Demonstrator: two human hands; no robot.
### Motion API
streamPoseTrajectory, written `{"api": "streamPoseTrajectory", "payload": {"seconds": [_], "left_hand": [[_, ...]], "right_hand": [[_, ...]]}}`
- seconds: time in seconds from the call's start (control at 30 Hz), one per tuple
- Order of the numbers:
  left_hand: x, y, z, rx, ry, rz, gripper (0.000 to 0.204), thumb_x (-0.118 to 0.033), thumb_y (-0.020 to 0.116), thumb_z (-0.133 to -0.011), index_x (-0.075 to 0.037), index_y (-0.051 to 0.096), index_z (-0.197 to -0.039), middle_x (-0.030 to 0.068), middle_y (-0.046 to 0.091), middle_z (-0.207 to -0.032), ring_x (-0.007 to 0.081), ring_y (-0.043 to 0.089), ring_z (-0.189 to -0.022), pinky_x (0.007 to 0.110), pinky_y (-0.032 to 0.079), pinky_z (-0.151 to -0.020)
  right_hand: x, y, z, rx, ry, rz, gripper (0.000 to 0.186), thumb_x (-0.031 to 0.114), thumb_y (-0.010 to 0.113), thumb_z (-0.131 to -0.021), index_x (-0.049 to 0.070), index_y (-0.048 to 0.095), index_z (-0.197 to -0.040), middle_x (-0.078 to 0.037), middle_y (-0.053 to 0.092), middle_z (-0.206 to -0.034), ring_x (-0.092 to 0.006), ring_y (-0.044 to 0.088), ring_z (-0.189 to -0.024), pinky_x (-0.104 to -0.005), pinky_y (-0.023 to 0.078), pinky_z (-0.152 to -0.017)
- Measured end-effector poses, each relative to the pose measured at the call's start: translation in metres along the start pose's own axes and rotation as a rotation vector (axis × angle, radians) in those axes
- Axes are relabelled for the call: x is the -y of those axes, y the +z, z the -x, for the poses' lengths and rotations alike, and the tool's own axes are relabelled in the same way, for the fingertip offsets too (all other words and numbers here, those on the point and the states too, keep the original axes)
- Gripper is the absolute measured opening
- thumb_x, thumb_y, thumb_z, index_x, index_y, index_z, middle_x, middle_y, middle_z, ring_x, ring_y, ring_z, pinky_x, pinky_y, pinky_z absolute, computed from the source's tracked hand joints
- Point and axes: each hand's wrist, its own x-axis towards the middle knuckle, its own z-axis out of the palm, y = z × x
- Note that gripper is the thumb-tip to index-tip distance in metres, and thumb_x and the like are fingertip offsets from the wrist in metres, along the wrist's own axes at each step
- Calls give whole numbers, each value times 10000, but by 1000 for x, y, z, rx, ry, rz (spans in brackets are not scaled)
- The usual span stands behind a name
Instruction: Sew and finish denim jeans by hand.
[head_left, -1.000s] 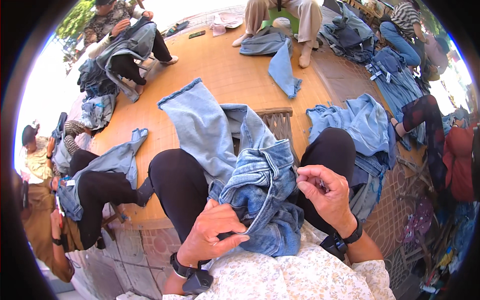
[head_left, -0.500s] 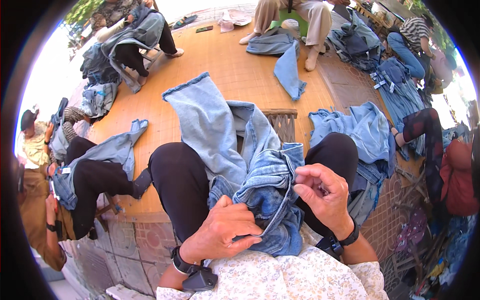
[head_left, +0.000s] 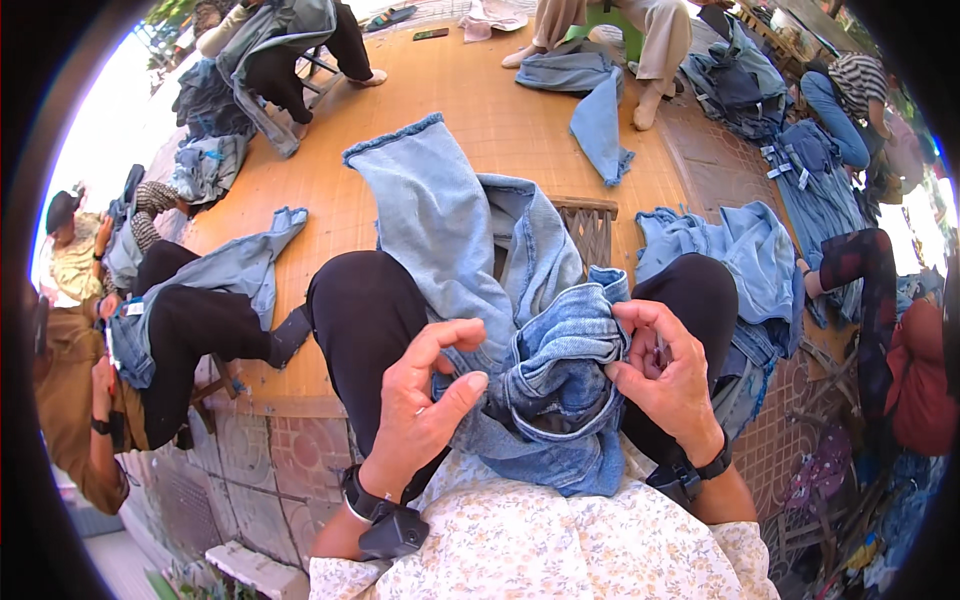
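Arching over blue jeans (head_left: 570, 360), left hand (head_left: 418, 405) in a loose C-curve

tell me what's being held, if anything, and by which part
Left hand: nothing, open. Right hand: at an edge of the denim garment; whether it grips cannot be told.

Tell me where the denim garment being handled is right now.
In the head view, the denim garment lies near the middle, between the person's knees, with the left hand at its left and the right hand at its right.
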Motion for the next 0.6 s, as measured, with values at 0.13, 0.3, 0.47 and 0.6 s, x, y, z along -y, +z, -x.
{"api": "streamPoseTrajectory", "payload": {"seconds": [0.13, 0.3, 0.47, 0.6], "left_hand": [[4, 11, 1, 246, -108, -134, 634, -279, 695, -765, 8, 441, -1270, 124, 559, -1127, 168, 510, -1050, 278, 374, -890], [-4, 9, -2, 383, -211, -134, 692, -268, 725, -725, -21, 422, -1296, 112, 549, -1103, 178, 506, -1039, 297, 365, -927], [-6, 8, -3, 450, -266, -89, 708, -233, 748, -700, -40, 429, -1301, 88, 535, -1097, 165, 499, -1027, 280, 356, -926], [4, 10, 1, 443, -148, 57, 709, -157, 752, -692, -14, 422, -1304, 73, 534, -1120, 138, 494, -1028, 270, 357, -929]], "right_hand": [[-1, 0, 3, -30, -5, -13, 523, -114, 613, -619, 32, 550, -1116, 31, 519, -809, -9, 385, -559, -166, 299, -485], [1, -2, 8, -42, -30, -23, 542, -133, 573, -609, 34, 546, -1124, 20, 524, -838, -5, 389, -570, -155, 286, -486], [-1, -2, 9, -62, -50, -39, 537, -130, 578, -615, 38, 546, -1124, 19, 527, -866, -2, 397, -582, -149, 287, -487], [3, -5, 7, -162, -123, 113, 493, -109, 618, -625, 40, 569, -1093, -3, 562, -912, -22, 401, -564, -163, 309, -477]]}}
